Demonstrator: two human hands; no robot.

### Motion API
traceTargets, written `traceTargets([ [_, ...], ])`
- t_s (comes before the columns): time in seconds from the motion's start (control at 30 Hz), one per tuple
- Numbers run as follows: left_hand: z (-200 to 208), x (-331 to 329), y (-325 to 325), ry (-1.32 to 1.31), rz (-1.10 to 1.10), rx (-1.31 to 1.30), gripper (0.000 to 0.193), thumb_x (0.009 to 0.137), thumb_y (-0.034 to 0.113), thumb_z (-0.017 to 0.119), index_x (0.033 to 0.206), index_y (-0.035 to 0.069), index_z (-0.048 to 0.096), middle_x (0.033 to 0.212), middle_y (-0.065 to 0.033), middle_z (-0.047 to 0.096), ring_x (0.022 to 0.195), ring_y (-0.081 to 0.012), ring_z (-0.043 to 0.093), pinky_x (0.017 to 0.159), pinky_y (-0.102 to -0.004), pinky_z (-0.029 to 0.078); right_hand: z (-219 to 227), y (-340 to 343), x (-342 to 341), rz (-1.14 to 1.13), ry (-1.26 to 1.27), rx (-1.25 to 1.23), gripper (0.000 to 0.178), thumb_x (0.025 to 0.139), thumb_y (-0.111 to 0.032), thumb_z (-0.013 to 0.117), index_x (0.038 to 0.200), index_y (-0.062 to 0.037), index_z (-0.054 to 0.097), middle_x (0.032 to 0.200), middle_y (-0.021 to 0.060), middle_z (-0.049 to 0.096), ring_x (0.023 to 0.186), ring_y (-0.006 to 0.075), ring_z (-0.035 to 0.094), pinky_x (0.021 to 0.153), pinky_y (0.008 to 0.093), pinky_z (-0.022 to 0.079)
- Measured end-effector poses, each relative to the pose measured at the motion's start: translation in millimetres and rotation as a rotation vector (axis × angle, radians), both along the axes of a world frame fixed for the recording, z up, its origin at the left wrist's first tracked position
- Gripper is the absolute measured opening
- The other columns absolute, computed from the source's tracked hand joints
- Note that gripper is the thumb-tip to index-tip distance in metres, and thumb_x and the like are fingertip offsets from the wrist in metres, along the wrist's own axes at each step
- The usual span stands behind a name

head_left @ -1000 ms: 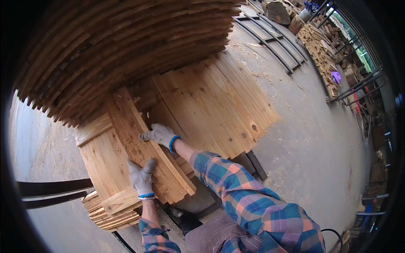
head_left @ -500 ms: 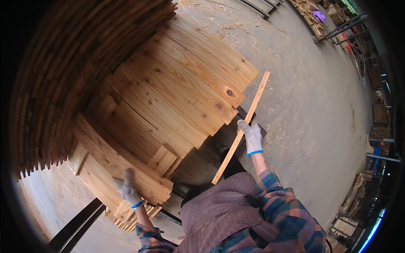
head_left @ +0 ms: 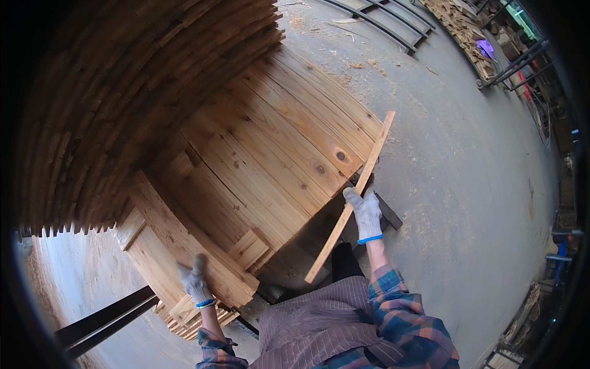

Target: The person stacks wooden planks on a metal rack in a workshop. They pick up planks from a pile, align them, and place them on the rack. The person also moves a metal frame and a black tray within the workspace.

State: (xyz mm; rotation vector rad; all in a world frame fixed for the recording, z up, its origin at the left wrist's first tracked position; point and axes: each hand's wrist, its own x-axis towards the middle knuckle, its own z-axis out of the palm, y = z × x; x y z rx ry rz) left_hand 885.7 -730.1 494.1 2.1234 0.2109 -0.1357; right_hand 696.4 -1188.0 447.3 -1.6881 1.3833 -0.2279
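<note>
My right hand (head_left: 367, 213), in a whitish knit glove with a blue cuff, is closed round the middle of a long narrow wooden strip (head_left: 351, 200). The strip slants across the near ends of several wide knotty boards (head_left: 276, 141), its far part against or very close to their right corner. My left hand (head_left: 196, 283), gloved the same way, has thumb and fingers apart. It rests at the outer side of a thick raised plank (head_left: 193, 237), over the lower boards (head_left: 157, 270); how firmly it touches is unclear. A short wood block (head_left: 251, 247) lies inside the plank.
A tall stack of wooden slats (head_left: 123, 111) rises at the far left, over the boards' far ends. Dark metal bars (head_left: 107, 323) jut out at lower left. On the concrete floor (head_left: 455, 160) are shavings, a metal frame (head_left: 387, 21) and a rack of scrap wood (head_left: 458, 31).
The strip's far part has come closer to the board ends, which now line up more evenly. My left hand stays by the raised plank. The whole view has shifted slightly.
</note>
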Motion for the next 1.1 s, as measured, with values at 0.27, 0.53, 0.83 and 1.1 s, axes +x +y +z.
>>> traceTargets([
  [0.27,20.0,-3.5,-17.1,0.006,0.071,0.045,0.081,0.071,0.038,0.077,0.132,-0.006,0.045,0.107,-0.0212,0.066,0.090,-0.0293,0.065,0.080,-0.0391,0.053,157.6,-80.5,247.5,1.192,0.409,-0.514,0.095,0.067,-0.043,0.082,0.148,-0.0276,0.035,0.133,0.0170,0.049,0.118,0.0397,0.051,0.095,0.0486,0.048],
  [0.53,14.9,-10.0,-19.5,0.059,0.180,-0.071,0.080,0.067,0.036,0.075,0.131,-0.002,0.046,0.103,-0.0180,0.068,0.086,-0.0266,0.067,0.077,-0.0371,0.056,78.2,-61.0,406.5,1.681,0.251,-0.736,0.077,0.074,-0.025,0.077,0.142,-0.0414,0.043,0.149,0.0061,0.038,0.134,0.0363,0.041,0.104,0.0468,0.044],
  [0.83,26.6,-8.7,-19.7,0.043,0.140,0.102,0.086,0.066,0.043,0.084,0.132,0.001,0.047,0.100,-0.0184,0.071,0.084,-0.0284,0.070,0.073,-0.0373,0.057,96.6,7.5,381.0,1.438,0.310,-0.795,0.074,0.079,-0.021,0.074,0.145,-0.0315,0.042,0.138,0.0135,0.050,0.121,0.0328,0.054,0.093,0.0418,0.051],
  [1.1,61.0,10.3,-56.0,0.105,0.135,0.219,0.081,0.066,0.045,0.084,0.125,0.002,0.051,0.096,-0.0192,0.071,0.083,-0.0319,0.071,0.072,-0.0391,0.057,1.4,257.5,290.8,0.934,-0.143,0.819,0.095,0.075,-0.048,0.077,0.141,0.0064,0.036,0.135,0.0280,0.050,0.130,0.0341,0.046,0.107,0.0391,0.038],
])
